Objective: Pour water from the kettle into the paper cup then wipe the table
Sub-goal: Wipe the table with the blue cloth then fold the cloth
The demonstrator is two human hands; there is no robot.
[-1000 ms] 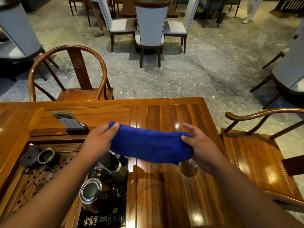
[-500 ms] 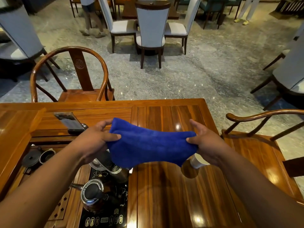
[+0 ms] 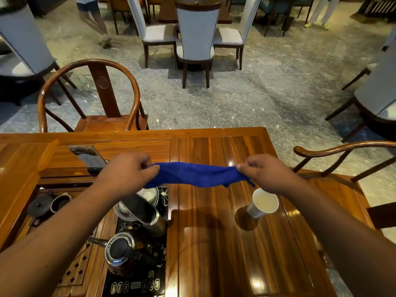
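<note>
Above the wooden counter (image 3: 214, 243), left hand (image 3: 126, 170) and right hand (image 3: 265, 170) each pinch an end of the blue cloth (image 3: 199, 174), stretched near the paper cup (image 3: 262, 203).

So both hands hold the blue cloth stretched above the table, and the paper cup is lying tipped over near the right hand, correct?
Not quite. The head view shows the paper cup standing upright on the table. The rest holds: the left hand and right hand stretch the blue cloth above it.

The soft blue cloth (image 3: 198, 174), earlier held as a broad bundle, is now stretched into a narrow band between the left hand (image 3: 126, 170) and right hand (image 3: 264, 171), and the white paper cup (image 3: 263, 203) is uncovered.
</note>
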